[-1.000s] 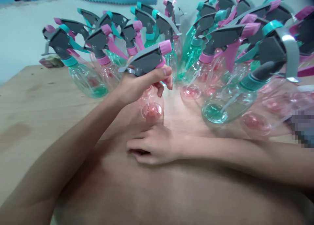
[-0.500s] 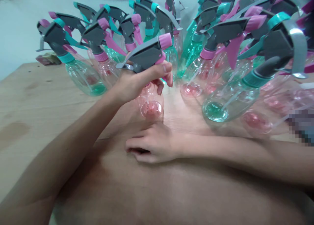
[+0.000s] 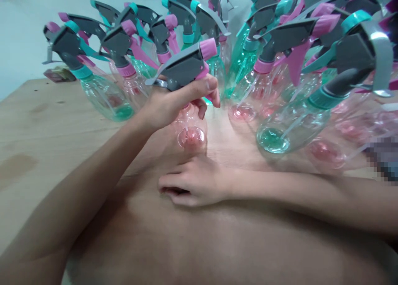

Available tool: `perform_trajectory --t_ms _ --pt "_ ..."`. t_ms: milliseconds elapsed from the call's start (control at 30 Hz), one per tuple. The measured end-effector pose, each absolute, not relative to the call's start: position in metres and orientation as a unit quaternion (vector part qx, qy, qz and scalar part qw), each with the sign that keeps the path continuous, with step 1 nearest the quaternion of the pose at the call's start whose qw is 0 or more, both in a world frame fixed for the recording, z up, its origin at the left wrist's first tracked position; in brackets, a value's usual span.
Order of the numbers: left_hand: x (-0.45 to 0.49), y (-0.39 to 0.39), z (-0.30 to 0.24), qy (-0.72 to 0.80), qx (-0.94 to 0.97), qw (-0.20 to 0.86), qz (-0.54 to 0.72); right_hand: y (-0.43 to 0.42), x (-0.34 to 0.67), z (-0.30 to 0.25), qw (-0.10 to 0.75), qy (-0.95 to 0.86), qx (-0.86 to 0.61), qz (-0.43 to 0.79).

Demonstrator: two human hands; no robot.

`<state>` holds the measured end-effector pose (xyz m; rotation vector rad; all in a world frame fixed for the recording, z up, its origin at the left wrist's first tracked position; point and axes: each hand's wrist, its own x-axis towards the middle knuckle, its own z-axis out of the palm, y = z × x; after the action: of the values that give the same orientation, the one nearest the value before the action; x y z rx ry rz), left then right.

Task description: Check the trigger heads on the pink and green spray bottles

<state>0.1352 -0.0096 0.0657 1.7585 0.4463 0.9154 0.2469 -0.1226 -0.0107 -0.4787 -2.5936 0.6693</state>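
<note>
My left hand (image 3: 177,105) is wrapped round the neck of a clear pink spray bottle (image 3: 192,136), just below its grey trigger head with a pink nozzle. The bottle stands upright on the wooden table (image 3: 56,152). The hand covers most of its neck and collar. In front of that bottle, my right hand (image 3: 192,183) rests on the tabletop with its fingers curled under. What the curled fingers hold, if anything, is hidden. A green-based spray bottle (image 3: 273,138) is to the right of both hands.
Several pink and green spray bottles crowd the back and right of the table, such as a green one (image 3: 105,94) on the left and a pink one (image 3: 244,109). A small pack (image 3: 59,74) lies at the back left, before a pale wall (image 3: 25,36).
The view has shifted very slightly. Both hands keep their places, and the left one still grips the pink spray bottle.
</note>
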Motion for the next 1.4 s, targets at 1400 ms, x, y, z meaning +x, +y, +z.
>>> perform_trajectory --t_ms 1400 --pt "0.1371 -0.0121 0.0696 0.177 0.724 0.539 0.392 -0.1229 0.2479 -0.0091 0.197 -0.937 -0.179 0.225"
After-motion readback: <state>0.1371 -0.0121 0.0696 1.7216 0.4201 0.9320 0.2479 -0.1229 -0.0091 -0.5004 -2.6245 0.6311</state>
